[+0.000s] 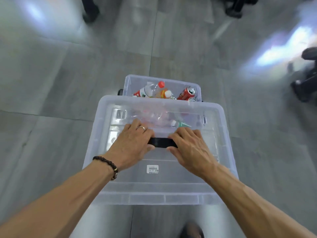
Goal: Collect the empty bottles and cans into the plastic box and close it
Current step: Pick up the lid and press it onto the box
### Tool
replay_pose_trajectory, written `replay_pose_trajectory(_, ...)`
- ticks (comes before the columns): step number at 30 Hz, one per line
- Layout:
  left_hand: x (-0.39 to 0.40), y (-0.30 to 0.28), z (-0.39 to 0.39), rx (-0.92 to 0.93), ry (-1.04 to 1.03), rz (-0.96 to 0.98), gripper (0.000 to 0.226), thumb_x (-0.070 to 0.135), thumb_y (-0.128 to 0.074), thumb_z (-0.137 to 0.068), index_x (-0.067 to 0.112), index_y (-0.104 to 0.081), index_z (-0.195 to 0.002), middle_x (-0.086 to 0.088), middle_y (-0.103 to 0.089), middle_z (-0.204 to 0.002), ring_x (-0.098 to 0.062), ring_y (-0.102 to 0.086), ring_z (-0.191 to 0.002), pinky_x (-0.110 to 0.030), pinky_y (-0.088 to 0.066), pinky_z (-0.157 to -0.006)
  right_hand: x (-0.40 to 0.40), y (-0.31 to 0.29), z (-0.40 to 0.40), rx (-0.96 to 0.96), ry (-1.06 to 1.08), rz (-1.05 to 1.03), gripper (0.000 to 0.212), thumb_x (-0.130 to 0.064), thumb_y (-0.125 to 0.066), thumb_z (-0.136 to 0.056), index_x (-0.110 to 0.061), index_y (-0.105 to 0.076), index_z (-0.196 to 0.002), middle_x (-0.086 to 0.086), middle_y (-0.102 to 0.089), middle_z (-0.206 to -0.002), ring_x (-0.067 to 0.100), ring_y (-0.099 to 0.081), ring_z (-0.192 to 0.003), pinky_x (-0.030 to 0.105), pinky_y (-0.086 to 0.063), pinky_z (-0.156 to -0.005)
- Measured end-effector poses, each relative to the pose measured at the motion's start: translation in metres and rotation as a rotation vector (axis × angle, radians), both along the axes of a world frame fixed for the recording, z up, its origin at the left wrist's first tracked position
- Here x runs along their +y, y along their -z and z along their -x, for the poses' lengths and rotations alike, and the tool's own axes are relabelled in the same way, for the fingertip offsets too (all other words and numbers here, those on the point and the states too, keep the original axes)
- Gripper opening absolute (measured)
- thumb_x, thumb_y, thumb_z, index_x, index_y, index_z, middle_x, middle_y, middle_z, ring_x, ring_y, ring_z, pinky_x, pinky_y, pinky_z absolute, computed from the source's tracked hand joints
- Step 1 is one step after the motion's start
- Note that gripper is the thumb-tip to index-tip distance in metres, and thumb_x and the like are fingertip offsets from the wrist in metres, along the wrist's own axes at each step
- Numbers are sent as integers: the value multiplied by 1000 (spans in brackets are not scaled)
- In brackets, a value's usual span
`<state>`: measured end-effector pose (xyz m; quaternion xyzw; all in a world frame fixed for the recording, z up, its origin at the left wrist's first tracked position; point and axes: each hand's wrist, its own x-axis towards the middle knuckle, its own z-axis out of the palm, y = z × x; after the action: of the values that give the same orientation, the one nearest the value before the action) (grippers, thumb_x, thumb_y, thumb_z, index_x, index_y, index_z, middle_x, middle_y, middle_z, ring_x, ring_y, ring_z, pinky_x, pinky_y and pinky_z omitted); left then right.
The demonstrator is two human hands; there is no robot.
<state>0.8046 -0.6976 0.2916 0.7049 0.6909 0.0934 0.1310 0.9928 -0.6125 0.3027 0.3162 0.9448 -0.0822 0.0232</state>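
Observation:
A clear plastic box (127, 83) stands on the grey floor ahead of me. Inside lie plastic bottles with red and white caps (151, 91) and a red can (186, 93). A translucent lid (103, 134) with a black handle (162, 142) is held over the near part of the box, leaving the far part uncovered. My left hand (132, 143) and my right hand (190, 148) both lie on top of the lid and grip the two ends of the black handle. More bottles show dimly through the lid.
Grey tiled floor (60, 83) surrounds the box. Black chair bases or wheeled legs stand at the far left (90, 9), far middle (238, 6) and right edge (307, 79). A dark shoe (192, 230) shows at the bottom.

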Motion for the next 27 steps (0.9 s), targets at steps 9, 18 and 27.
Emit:
replay_pose_trajectory(9,139,-16,47,-209,-73,142,19,37,-63,-85,23,-58,-96,6,-56,-95,-17,-37,-102,-34,-37,-87,134,-15,43,28,45,106,26,-41,-60,-88,-23,-60,-107,-4,-53,-98,21,-49,-94,33,-31,-81)
replay_pose_trajectory(18,223,80,74,-184,-172,211,20,35,-64,-85,21,-60,-99,2,-58,-96,-18,-37,-97,-35,-37,-86,229,90,80,44,22,245,25,-42,-58,-89,-24,-60,-107,-8,-47,-92,16,-46,-91,32,-31,-81)
replay_pose_trajectory(27,209,108,82,-148,-300,82,40,26,-71,-80,17,-58,-116,-4,-54,-116,-25,-45,-116,-41,-45,-94,236,122,99,-35,-20,232,22,-35,-62,-85,-21,-62,-102,-3,-56,-97,19,-52,-88,36,-42,-79)
